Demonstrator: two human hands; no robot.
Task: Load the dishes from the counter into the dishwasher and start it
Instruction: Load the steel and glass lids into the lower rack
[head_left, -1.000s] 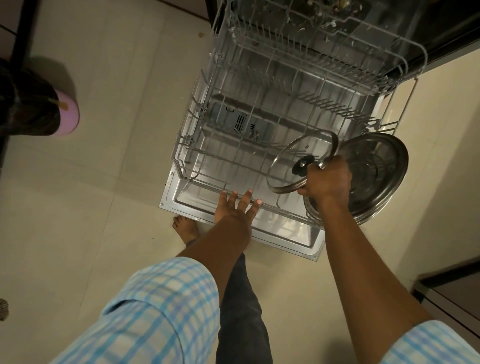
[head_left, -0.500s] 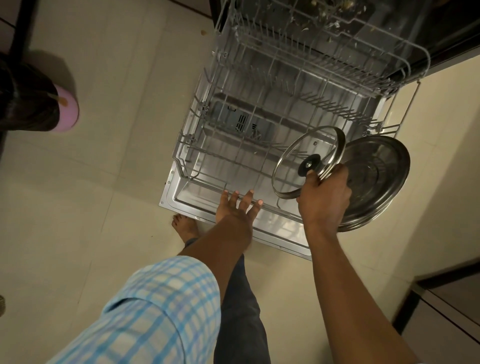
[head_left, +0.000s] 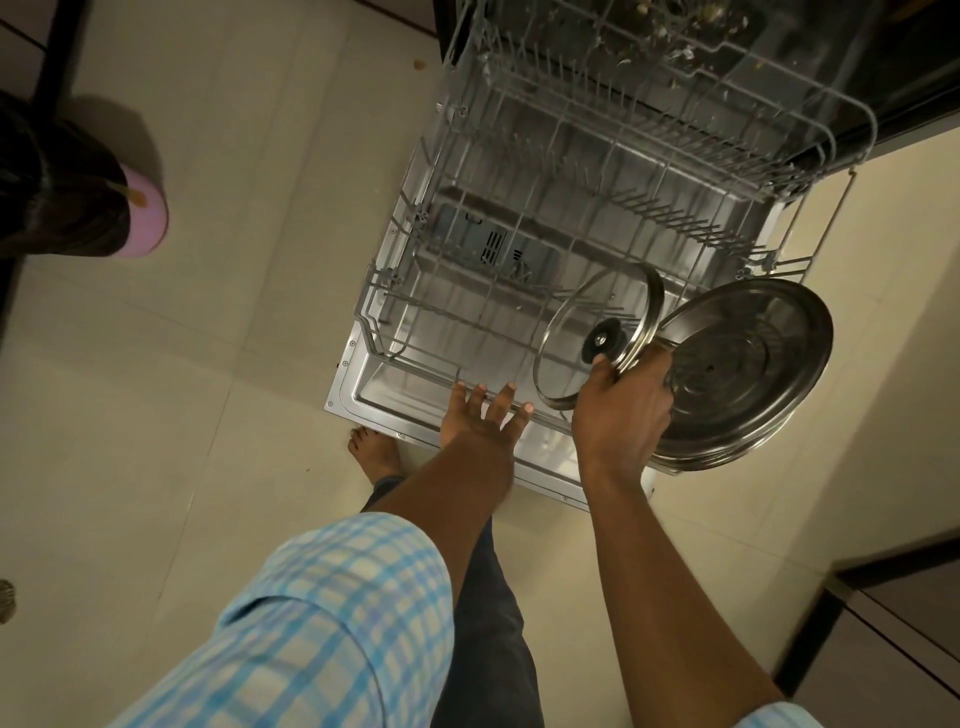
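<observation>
From the head view, the person is standing over the open dishwasher, both wire racks pulled out above the dropped door (head_left: 363, 395). The lower rack (head_left: 405, 332) is sitting empty; the upper rack (head_left: 649, 114) is also bare of dishes, with food specks showing on the dark surface seen through it.

The right hand (head_left: 623, 410) is gripping a bunch of dishes at once: the fingers are wrapped round the near rims of a glass pot lid (head_left: 576, 332) with a black knob (head_left: 601, 340) and a stack of steel plates (head_left: 748, 369), thumb pressing just below the knob. The lid is tilting up on edge, its face turned toward the person, hanging over the right front corner of the lower rack. The plates are fanning out to the right, their far edge past the rack's side.

The left hand (head_left: 480, 415) is spread, fingers splayed, fingertips resting on or just over the rack's front rail; I cannot tell which. It is holding nothing.

What matters next, I'd say, is that the lid lies just right of the free hand and nearer the rack than the plates, its rim already close to upright. The left hand looks best placed to take it and drop it between the tines directly beneath, leaving the plates for afterwards.

A pink-bottomed bin (head_left: 145, 218) is sitting well off to the left on the tiled floor (head_left: 234, 260).
</observation>
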